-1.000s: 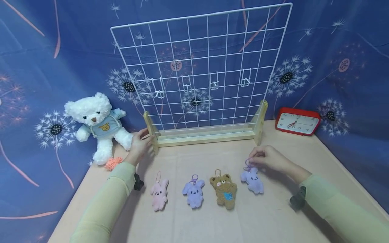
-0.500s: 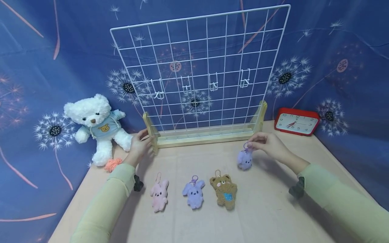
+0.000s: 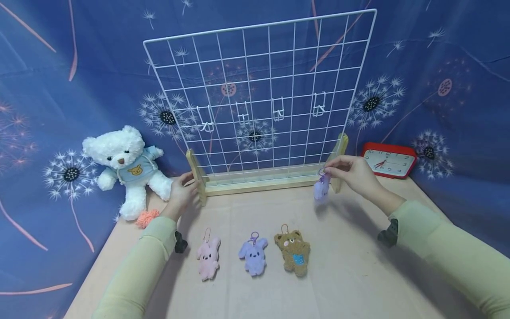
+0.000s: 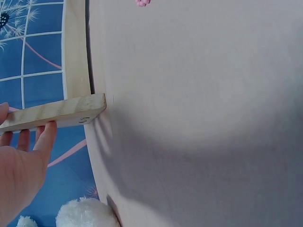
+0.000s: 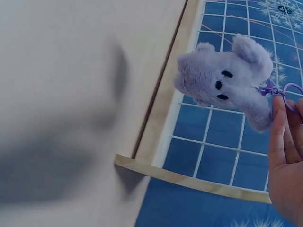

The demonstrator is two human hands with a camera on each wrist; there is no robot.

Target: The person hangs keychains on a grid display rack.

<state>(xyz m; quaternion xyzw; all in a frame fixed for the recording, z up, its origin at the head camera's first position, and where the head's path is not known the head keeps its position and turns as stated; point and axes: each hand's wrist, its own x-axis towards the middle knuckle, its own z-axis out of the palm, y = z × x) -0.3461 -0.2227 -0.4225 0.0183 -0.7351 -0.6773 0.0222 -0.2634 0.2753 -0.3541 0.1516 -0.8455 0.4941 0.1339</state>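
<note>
My right hand (image 3: 356,176) pinches the purple ring of a lilac plush dog keychain (image 5: 222,78), which hangs above the table before the right end of the rack. In the right wrist view its face with dark eyes and nose shows. My left hand (image 3: 182,195) grips the left wooden upright (image 4: 57,113) of the rack stand, thumb on one side and fingers on the other. The white wire grid rack (image 3: 268,52) carries several hooks in a row, such as the rightmost hook (image 3: 318,108). No keychain hangs from them.
On the table lie a pink plush rabbit keychain (image 3: 208,259), a second lilac plush keychain (image 3: 254,257) and a brown bear keychain (image 3: 294,254). A white teddy bear (image 3: 129,166) sits at left beside an orange yarn tuft (image 3: 147,218). A red clock (image 3: 389,159) stands at right.
My right hand has lifted the lilac plush keychain off the table and carried it up and back toward the rack. The left hand keeps its place on the upright.
</note>
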